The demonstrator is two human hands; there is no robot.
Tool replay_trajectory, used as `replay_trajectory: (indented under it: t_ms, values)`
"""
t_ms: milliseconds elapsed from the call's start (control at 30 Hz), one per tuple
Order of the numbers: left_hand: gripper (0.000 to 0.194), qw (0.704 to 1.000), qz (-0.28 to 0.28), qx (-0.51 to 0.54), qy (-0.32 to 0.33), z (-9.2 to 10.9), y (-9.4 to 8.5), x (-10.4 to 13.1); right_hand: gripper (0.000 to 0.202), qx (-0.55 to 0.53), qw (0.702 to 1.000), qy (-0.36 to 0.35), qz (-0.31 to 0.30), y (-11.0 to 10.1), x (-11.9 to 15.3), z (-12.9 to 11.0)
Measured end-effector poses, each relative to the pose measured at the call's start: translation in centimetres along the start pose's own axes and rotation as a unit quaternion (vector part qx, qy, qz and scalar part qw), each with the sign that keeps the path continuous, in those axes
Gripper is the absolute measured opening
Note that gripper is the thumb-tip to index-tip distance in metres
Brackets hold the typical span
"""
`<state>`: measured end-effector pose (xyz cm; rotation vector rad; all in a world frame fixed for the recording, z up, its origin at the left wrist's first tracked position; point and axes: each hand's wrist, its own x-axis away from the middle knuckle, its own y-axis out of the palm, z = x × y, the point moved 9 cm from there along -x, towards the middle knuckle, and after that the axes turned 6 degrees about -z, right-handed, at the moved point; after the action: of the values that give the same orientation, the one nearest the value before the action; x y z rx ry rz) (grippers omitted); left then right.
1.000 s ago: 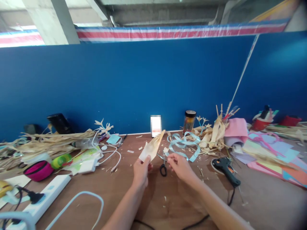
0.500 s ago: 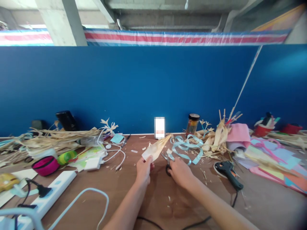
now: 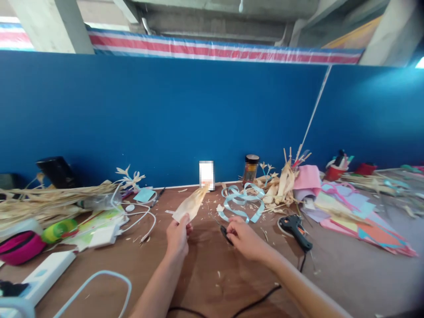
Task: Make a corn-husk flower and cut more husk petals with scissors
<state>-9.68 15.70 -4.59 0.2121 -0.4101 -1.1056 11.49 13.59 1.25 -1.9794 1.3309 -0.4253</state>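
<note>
A pale, dried corn husk (image 3: 191,206) is pinched by its wide end in my left hand (image 3: 178,235), its narrow tip pointing away and to the right. My right hand (image 3: 243,236) is closed on scissors (image 3: 225,233) with black handles, low over the brown table (image 3: 205,269). Their blades point forward and left, apart from the husk; whether they are spread is hard to see. Just beyond my right hand lies a loose tangle of light-blue ribbon (image 3: 243,198).
A glue gun (image 3: 296,232) lies right of my right arm, its cord crossing the front. Dried husks (image 3: 281,187) and coloured paper (image 3: 374,229) are farther right. On the left are a white power strip (image 3: 49,276), cables and a magenta band (image 3: 21,247). A lidded jar (image 3: 251,170) stands by the blue partition (image 3: 185,115).
The view has swung to the right, so most things sit farther left. The scissors have turned in my right hand and show farther from the husk. My left hand still holds the husk.
</note>
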Motion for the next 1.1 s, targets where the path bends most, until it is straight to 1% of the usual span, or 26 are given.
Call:
replay_trajectory:
  t_ms: [33, 67, 100, 167, 233, 267, 300, 400, 433, 467, 633, 667, 733, 833, 900, 1000, 1100]
  values:
    - [0.023, 1.000, -0.003, 0.007, -0.002, 0.0, 0.1, 0.0, 0.005, -0.069, 0.997, 0.012, -0.012, 0.3, 0.1, 0.6]
    - [0.022, 1.000, -0.005, 0.013, -0.004, -0.1, 0.2, 0.0, 0.006, -0.144, 0.989, 0.033, -0.028, 0.7, 0.3, 1.3]
    - [0.021, 1.000, -0.006, 0.020, -0.007, -0.2, 0.2, 0.1, 0.009, -0.222, 0.973, 0.056, -0.043, 1.2, 0.4, 1.9]
    - [0.020, 0.999, -0.005, 0.032, -0.015, -0.4, 0.3, 0.2, 0.017, -0.362, 0.926, 0.087, -0.060, 2.1, 0.8, 2.4]
    - [0.020, 0.999, -0.008, 0.048, -0.022, -0.7, 0.5, 0.2, 0.021, -0.449, 0.886, 0.092, -0.068, 2.5, 1.1, 2.2]
    - [0.020, 0.998, -0.011, 0.055, -0.024, -0.8, 0.5, 0.2, 0.024, -0.468, 0.877, 0.089, -0.068, 2.5, 1.2, 2.0]
    - [0.019, 0.998, -0.014, 0.059, -0.026, -0.9, 0.6, 0.2, 0.028, -0.473, 0.875, 0.087, -0.060, 2.3, 1.2, 1.9]
    - [0.017, 0.997, -0.024, 0.064, -0.026, -1.0, 0.7, 0.1, 0.047, -0.451, 0.888, 0.093, -0.019, 1.6, 1.1, 2.1]
    - [0.016, 0.997, -0.027, 0.066, -0.027, -1.0, 0.8, 0.1, 0.053, -0.445, 0.890, 0.095, -0.019, 1.6, 1.0, 2.1]
    - [0.016, 0.997, -0.029, 0.068, -0.027, -1.0, 0.8, 0.1, 0.056, -0.441, 0.892, 0.097, -0.036, 1.9, 0.8, 1.9]
    - [0.015, 0.996, -0.023, 0.087, -0.021, -0.8, 0.6, -0.2, 0.051, -0.399, 0.897, 0.092, -0.165, 4.1, -0.1, 0.5]
    - [0.015, 0.995, -0.023, 0.092, -0.019, -0.7, 0.6, -0.3, 0.051, -0.385, 0.901, 0.090, -0.181, 4.5, -0.2, 0.3]
    - [0.014, 0.995, -0.024, 0.101, -0.010, -0.4, 0.5, -0.4, 0.048, -0.351, 0.914, 0.077, -0.191, 5.0, -0.7, -0.2]
    - [0.014, 0.993, -0.020, 0.113, 0.011, 0.2, 0.3, -0.5, 0.036, -0.310, 0.937, 0.030, -0.156, 5.3, -1.8, -0.8]
    - [0.018, 0.992, -0.018, 0.123, 0.021, 0.5, 0.2, -0.5, 0.031, -0.298, 0.946, 0.008, -0.124, 5.6, -2.3, -0.9]
    - [0.022, 0.991, -0.026, 0.128, 0.016, 0.4, 0.4, -0.4, 0.032, -0.288, 0.954, 0.002, -0.087, 6.0, -2.6, -0.1]
    - [0.024, 0.993, -0.034, 0.112, 0.003, 0.2, 0.8, 0.0, 0.035, -0.277, 0.958, 0.002, -0.076, 6.4, -2.3, 0.4]
